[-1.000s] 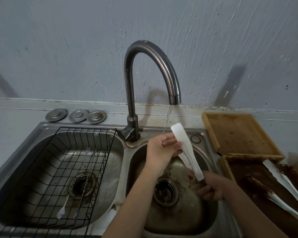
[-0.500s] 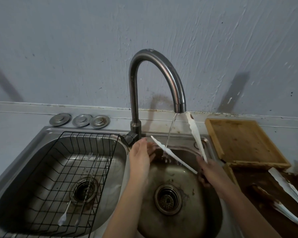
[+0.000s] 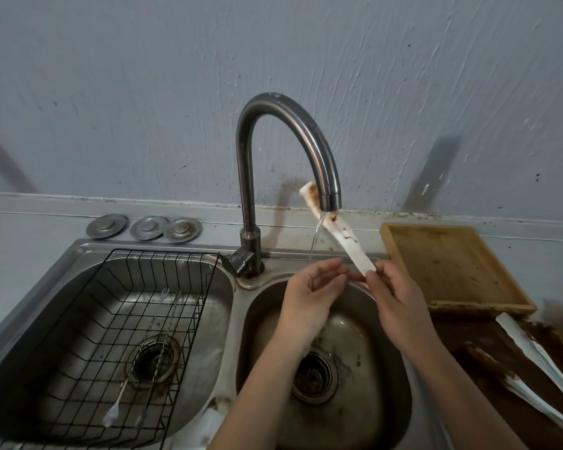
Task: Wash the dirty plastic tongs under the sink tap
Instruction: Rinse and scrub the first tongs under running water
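White plastic tongs [image 3: 346, 241] smeared with brown stains stand tilted up behind the tap's spout [image 3: 330, 196], their upper end near the outlet. My right hand [image 3: 392, 297] grips their lower end over the right basin [image 3: 387, 414]. My left hand [image 3: 312, 297] is beside it, fingers curled and apart, its fingertips close to the tongs' base; whether it touches them I cannot tell. A thin stream of water [image 3: 316, 238] falls from the spout toward my left hand.
A black wire rack [image 3: 189, 306] with thin metal utensils sits in the left basin. Three metal sink plugs [image 3: 147, 227] lie behind it. A wooden tray [image 3: 449, 267] stands right of the sink; two more dirty tongs [image 3: 540, 358] lie on a brown-soiled surface at the far right.
The tongs were spread open under the stream, my left hand on one arm. Now they are closed together and raised behind the spout, with my left hand drawn next to my right.
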The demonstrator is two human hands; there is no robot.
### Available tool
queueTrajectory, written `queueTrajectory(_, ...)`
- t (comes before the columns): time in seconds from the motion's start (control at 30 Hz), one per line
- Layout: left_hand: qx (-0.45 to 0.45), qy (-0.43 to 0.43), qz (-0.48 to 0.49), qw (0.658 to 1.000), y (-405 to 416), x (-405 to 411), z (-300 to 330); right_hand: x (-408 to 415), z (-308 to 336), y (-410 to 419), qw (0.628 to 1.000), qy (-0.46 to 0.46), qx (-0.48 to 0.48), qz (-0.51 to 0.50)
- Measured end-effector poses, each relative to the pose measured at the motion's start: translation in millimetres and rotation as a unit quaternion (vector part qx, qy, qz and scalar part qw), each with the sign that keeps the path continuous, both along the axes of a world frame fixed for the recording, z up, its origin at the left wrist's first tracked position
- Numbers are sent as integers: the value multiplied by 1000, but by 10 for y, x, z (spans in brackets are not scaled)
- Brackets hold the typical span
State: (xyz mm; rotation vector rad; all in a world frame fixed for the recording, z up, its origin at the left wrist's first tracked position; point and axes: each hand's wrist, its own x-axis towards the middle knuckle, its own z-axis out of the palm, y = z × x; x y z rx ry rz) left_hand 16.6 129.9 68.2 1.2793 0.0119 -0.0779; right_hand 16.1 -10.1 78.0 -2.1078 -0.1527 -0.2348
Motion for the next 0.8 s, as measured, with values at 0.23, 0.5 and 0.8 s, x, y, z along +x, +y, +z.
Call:
queueTrajectory(0.23,-100,68,6,993,44,10,-159,-43,-164,263,995,14,-100,10)
queueTrajectory(0.5,-219,183,47,957,225,6,-351,-85,-273,365,974,47,-207,80)
queueTrajectory(0.8,-152,236,-3,960,208,-21,-469,-153,-359,258,957,48,-281,48)
